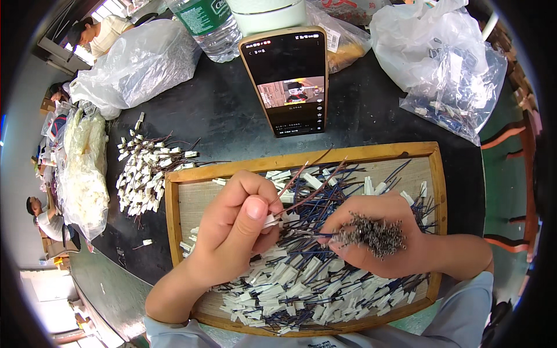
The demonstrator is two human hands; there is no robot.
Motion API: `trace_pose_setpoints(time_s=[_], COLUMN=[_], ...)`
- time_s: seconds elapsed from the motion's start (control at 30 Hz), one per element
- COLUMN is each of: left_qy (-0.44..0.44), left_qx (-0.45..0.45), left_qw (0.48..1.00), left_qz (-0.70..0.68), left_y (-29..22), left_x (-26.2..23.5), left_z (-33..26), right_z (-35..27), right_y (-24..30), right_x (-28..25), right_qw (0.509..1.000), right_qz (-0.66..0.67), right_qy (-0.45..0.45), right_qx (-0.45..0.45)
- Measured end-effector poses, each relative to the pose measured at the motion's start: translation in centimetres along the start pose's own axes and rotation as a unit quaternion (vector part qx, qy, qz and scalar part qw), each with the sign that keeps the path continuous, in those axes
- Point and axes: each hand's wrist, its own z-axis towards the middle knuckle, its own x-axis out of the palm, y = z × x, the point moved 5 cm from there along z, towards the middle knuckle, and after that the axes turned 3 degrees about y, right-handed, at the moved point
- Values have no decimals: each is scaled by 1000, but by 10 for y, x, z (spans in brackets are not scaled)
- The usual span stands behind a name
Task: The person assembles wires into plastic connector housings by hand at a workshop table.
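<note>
My left hand [232,223] is closed in a pinch on a small white plastic connector [271,221], from which thin reddish-brown wires rise up and to the right. My right hand [380,204] grips a thick bundle of wires [374,235], their metal terminal ends fanned toward me. From its fingertips a dark wire end [307,233] points at the left hand, with a gap between it and the connector. Both hands are above a shallow wood-framed tray [301,156], where many white connectors [290,284] with blue and brown wires lie in a jumble.
Left of the tray is a heap of wired white connectors [142,174] on the black table [226,104]. Behind the tray stands a phone [290,81], with a water bottle [212,29] beyond. Plastic bags [139,64] lie around the table edges. Several people sit at far left.
</note>
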Motion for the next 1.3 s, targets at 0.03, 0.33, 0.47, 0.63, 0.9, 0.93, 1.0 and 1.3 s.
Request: trace_pose_setpoints(time_s=[0.03,0.33,0.47,0.63,0.9,0.93,1.0,1.3], left_qy=[-6,31,47,47,58,61,57,49], left_qx=[10,12,15,62,85,90,82,93], left_qw=[1000,996,995,988,971,969,966,952], left_qz=[21,79,87,133,218,223,238,288], left_y=[-1,-10,-10,-7,-10,-10,-10,-9], left_x=[2,12,12,13,17,18,19,26], left_z=[-1,-4,-4,-5,-6,-6,-8,-9], right_z=[1,-3,-1,-2,-2,-3,-2,-4], right_y=[2,1,3,-1,2,3,3,5], right_x=[0,-1,-1,2,1,0,0,4], right_qw=[1000,998,998,994,996,996,994,989], right_qz=[-7,-33,-25,-29,-8,-36,-64,-81], right_qy=[-10,-40,-35,-39,-40,-39,-39,-16], right_qx=[-2,-42,-46,-102,-77,-75,-74,-120])
